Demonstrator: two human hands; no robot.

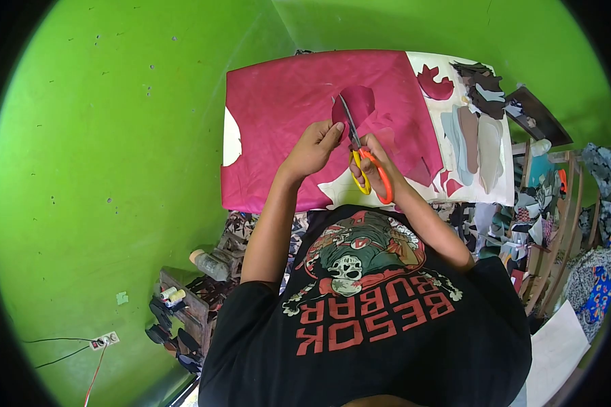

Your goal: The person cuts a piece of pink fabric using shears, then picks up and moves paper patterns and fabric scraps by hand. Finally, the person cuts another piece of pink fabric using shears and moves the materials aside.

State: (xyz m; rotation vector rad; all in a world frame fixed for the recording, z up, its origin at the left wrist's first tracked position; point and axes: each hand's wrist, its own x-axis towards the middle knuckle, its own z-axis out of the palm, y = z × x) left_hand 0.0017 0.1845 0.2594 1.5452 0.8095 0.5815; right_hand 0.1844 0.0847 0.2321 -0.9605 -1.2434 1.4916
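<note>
My right hand is closed around the handles of a pair of scissors, one handle yellow and one orange. The blades stand apart and point up and to the left, against a dark magenta piece of leather-like material. That piece is pinched by my left hand, thumb on top, just left of the blades. Beneath both hands spreads a large magenta sheet of similar material, with an irregular cut edge near my right hand.
A white tabletop shows under the sheet. On its right lie magenta scraps, dark cut pieces and long grey and cream pieces. A wooden rack with scraps stands right. A plastic bottle and thread spools are lower left.
</note>
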